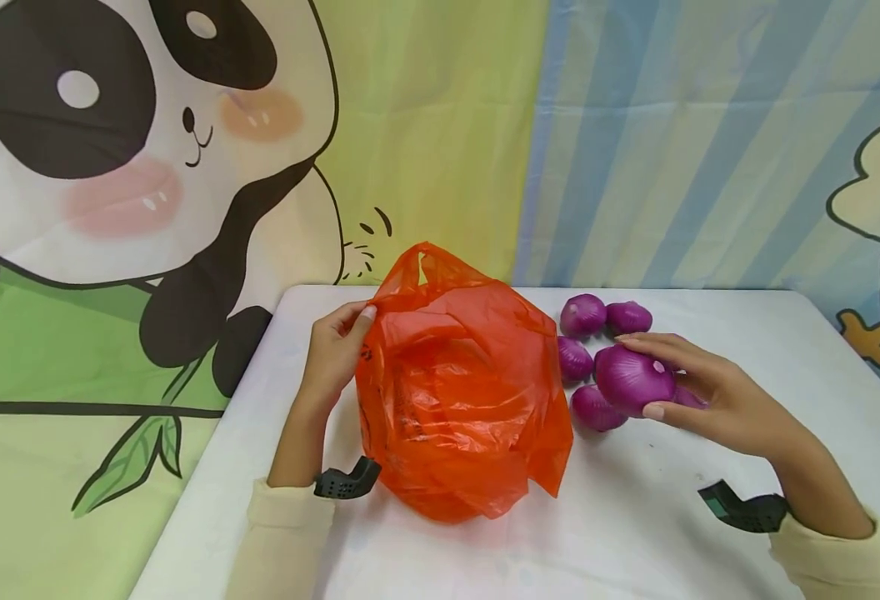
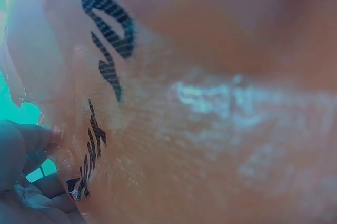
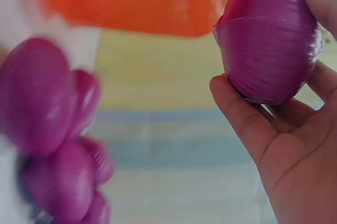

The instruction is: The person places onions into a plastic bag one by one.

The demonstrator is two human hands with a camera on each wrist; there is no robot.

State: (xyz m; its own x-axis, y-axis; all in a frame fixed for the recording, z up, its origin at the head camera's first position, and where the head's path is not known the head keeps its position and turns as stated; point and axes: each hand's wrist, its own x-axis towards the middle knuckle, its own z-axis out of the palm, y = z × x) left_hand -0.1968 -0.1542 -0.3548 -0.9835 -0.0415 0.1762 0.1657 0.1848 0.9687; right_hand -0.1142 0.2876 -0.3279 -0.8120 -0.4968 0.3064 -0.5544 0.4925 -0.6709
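Observation:
An orange-red plastic bag [image 1: 455, 392] stands with its mouth spread, a handle loop sticking up at the top. My left hand [image 1: 337, 346] pinches its upper left edge between thumb and fingers; black print on the film fills the left wrist view. My right hand [image 1: 717, 392] grips a purple onion [image 1: 635, 379] with thumb and fingers, to the right of the bag. In the right wrist view this onion [image 3: 271, 39] sits between the thumb and the fingers, raised apart from the others. Several more purple onions [image 1: 582, 316] lie grouped between the bag and my right hand.
The white table [image 1: 747, 333] carries everything. Behind it hangs a cloth backdrop [image 1: 440, 125] with a panda and stripes. Dark wrist devices [image 1: 347, 481] are worn at both cuffs.

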